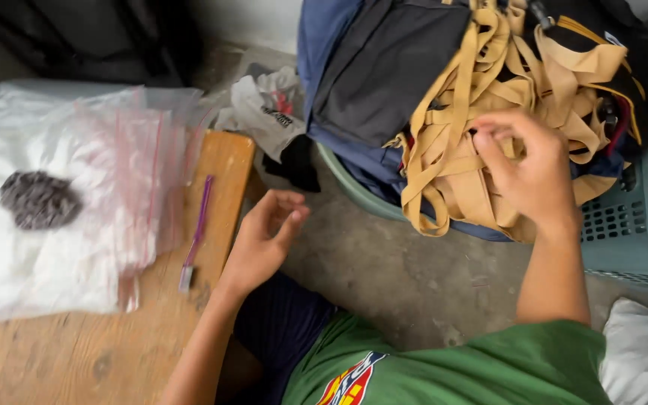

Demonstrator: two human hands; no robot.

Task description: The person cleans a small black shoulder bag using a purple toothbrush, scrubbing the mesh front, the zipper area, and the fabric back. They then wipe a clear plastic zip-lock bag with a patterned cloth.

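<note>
Right hand [526, 169] pinches the tangled tan fabric straps [459, 150] heaped on dark bags in the grey-green plastic basket [631, 225]. Left hand [264, 236] hangs open and empty, nearer the wooden surface's [76, 352] right edge, straps lying up-right of it.

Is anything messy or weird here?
Yes. The tan straps are a tangled heap spilling over the green basket, where the right hand grips them. A crumpled cloth lies on the floor.
</note>
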